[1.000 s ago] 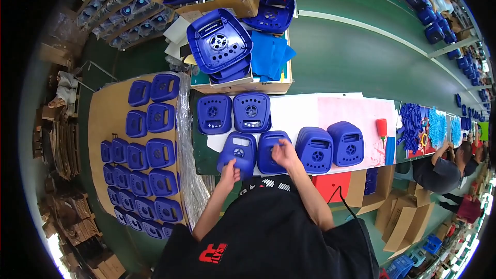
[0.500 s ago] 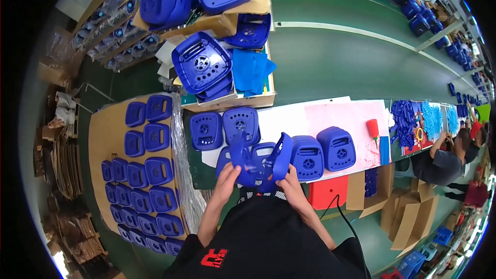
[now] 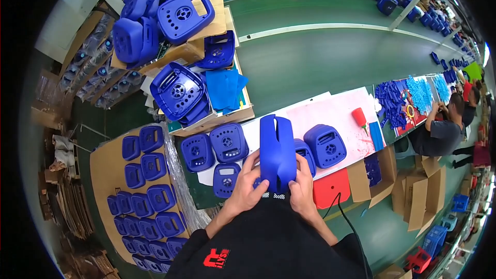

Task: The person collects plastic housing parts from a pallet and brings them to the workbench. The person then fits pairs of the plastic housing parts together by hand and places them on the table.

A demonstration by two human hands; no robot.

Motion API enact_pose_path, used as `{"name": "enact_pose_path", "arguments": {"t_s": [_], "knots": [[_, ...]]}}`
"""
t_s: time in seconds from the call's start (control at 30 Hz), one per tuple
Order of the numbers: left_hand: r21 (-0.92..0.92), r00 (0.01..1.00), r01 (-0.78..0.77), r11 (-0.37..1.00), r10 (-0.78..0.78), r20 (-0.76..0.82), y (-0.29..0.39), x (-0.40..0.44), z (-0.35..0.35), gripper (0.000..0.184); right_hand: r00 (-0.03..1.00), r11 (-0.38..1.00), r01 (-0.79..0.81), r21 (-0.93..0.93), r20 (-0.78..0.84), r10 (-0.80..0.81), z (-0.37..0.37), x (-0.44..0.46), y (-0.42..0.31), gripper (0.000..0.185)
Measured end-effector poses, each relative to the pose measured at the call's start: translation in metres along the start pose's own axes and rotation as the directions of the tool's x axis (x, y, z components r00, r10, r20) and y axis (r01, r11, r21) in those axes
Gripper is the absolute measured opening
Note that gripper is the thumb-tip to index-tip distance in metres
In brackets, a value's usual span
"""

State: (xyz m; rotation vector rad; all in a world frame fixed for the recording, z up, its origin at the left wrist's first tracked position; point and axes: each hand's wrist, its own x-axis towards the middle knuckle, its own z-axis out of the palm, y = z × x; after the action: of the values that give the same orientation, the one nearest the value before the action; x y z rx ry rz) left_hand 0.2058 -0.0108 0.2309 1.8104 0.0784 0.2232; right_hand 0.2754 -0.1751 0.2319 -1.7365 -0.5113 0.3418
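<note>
A smooth blue plastic casing (image 3: 278,152) is held up over the near edge of a dark green workbench (image 3: 204,196), close in front of the person's black shirt (image 3: 268,237). The left hand (image 3: 248,186) and right hand (image 3: 303,191) close on opposite sides of its lower part, thumbs toward the person. Ventilated blue plastic shells lie flat to its left, three of them in view (image 3: 197,152) (image 3: 229,142) (image 3: 226,180); a blue shell stack (image 3: 325,146) stands to its right, with another partly hidden behind the right hand. Past them, a pink-stained white sheet (image 3: 343,104) runs under a red bottle with a green nozzle (image 3: 359,118).

Beyond the sheets spreads a broad green surface (image 3: 315,57). At the far left bench corner, a wooden-sided box (image 3: 222,124) holds blue shells and blue cloths (image 3: 223,90). An open cardboard carton (image 3: 386,175) beside the bench contains blue parts (image 3: 372,169), next to a red stool (image 3: 331,191).

The casing is seen edge-on, its long axis running away from the person; its two curved halves meet midway and gape at both ends.
</note>
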Motion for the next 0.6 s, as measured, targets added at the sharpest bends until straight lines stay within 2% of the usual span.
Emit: {"name": "enact_pose_path", "arguments": {"t_s": [0.07, 0.17, 0.2, 0.23, 0.27, 0.3, 0.37, 0.4, 0.43, 0.47, 0.5, 0.6], "knots": [[-0.033, 1.0, -0.017, 0.999, 0.017, -0.008, 0.005, 0.001, 0.004, 0.039, 0.993, 0.99, 0.068, 0.12, -0.109, -0.055, -0.001, -0.003, -0.001, 0.044], [-0.003, 0.993, -0.106, 0.994, 0.106, 0.043, 0.001, 0.002, 0.006, 0.042, 0.977, 0.969, 0.16, 0.186, -0.17, -0.128, -0.006, -0.007, -0.001, 0.041], [-0.262, 0.999, -0.048, 0.964, 0.048, -0.008, -0.004, 0.001, 0.006, 0.043, 0.977, 0.97, 0.156, 0.184, -0.171, -0.125, -0.008, -0.01, 0.004, 0.041], [-0.505, 0.999, -0.003, 0.863, -0.022, -0.043, -0.006, 0.001, 0.007, 0.044, 0.974, 0.944, 0.185, 0.274, -0.176, -0.14, -0.008, -0.013, 0.013, 0.039], [-0.577, 0.992, -0.02, 0.817, -0.056, -0.114, -0.006, 0.003, 0.007, 0.045, 0.971, 0.907, 0.214, 0.363, -0.182, -0.156, -0.009, -0.015, 0.018, 0.037], [-0.597, 0.985, -0.057, 0.8, -0.053, -0.165, -0.005, 0.007, 0.007, 0.046, 0.971, 0.908, 0.212, 0.362, -0.183, -0.154, -0.007, -0.014, 0.017, 0.037], [-0.412, 0.985, 0.083, 0.907, -0.138, -0.106, -0.01, 0.01, 0.001, 0.048, 0.964, 0.677, 0.217, 0.703, -0.264, -0.035, 0.004, -0.012, 0.012, 0.039], [-0.273, 0.988, 0.09, 0.958, -0.121, -0.099, -0.013, 0.009, 0.001, 0.047, 0.964, 0.678, 0.223, 0.701, -0.262, -0.046, 0.007, -0.008, 0.011, 0.051], [-0.126, 0.99, 0.094, 0.988, -0.106, -0.09, -0.015, 0.008, 0.0, 0.047, 0.965, 0.677, 0.22, 0.702, -0.259, -0.045, 0.008, -0.008, 0.012, 0.051], [0.156, 0.998, -0.019, 0.988, 0.029, -0.06, -0.016, 0.011, 0.001, 0.044, 0.97, 0.752, 0.184, 0.633, -0.241, -0.034, 0.009, -0.009, 0.016, 0.052], [0.147, 0.995, 0.043, 0.988, -0.03, -0.09, 0.007, 0.016, 0.006, 0.044, 0.974, 0.818, 0.147, 0.556, -0.224, -0.023, 0.01, -0.009, 0.02, 0.053], [0.158, 0.994, 0.084, 0.984, -0.072, -0.083, 0.005, 0.014, 0.01, 0.049, 0.979, 0.789, 0.116, 0.604, -0.205, 0.013, 0.009, -0.006, 0.022, 0.06]]}}
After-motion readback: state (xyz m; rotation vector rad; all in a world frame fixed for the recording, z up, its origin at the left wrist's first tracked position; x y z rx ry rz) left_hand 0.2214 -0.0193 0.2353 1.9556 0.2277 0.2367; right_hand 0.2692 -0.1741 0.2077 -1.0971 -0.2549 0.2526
